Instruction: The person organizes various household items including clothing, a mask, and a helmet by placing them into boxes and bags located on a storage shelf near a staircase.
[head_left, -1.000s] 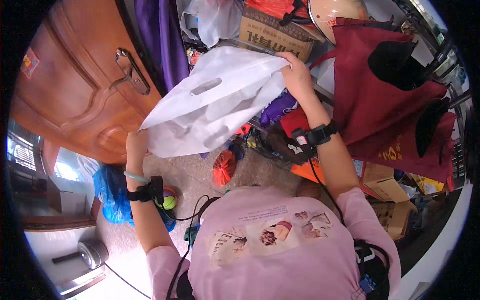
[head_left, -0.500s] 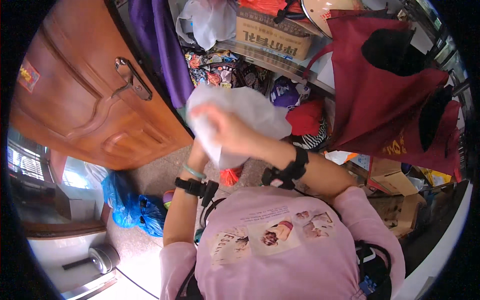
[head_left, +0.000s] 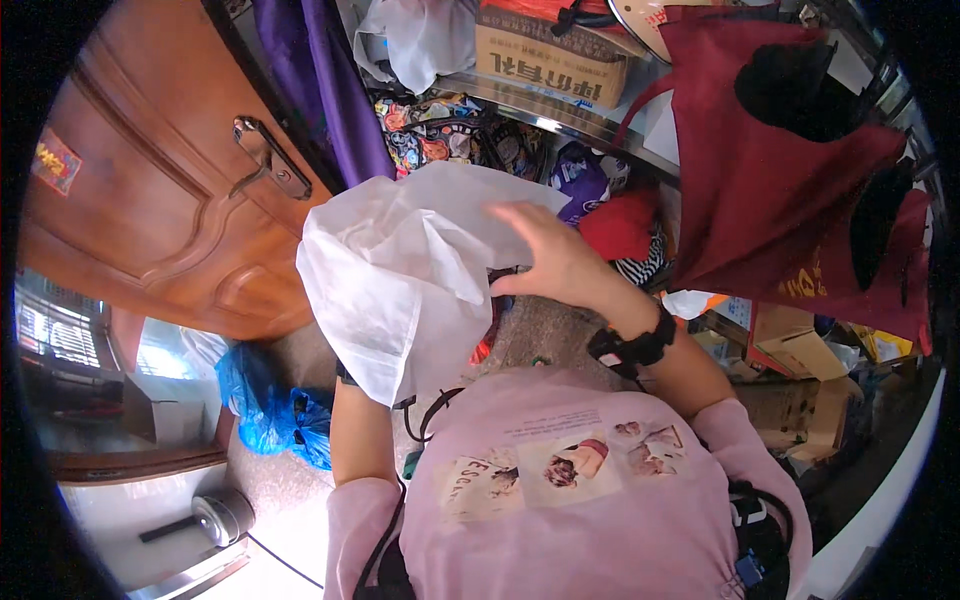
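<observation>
A thin, white, see-through cloth or cloth bag hangs spread and creased in front of my chest. It covers my left hand and wrist completely, so those fingers are hidden; only my left forearm shows below the hem. At the cloth's right side is my right hand, its thumb and fingers spread apart in a wide curve with nothing visible between them. The fingertips overlap the cloth's edge; whether they touch it I cannot tell.
A brown wooden door stands at the left, beside a purple cloth. Blue plastic bags lie on the floor. A cardboard box sits on a shelf at the back; a dark red apron-like cloth hangs right.
The white cloth, bunched and blurred between both hands before, now hangs opened out lower and to the left over my left hand. My right hand has come away to the right, fingers spread.
</observation>
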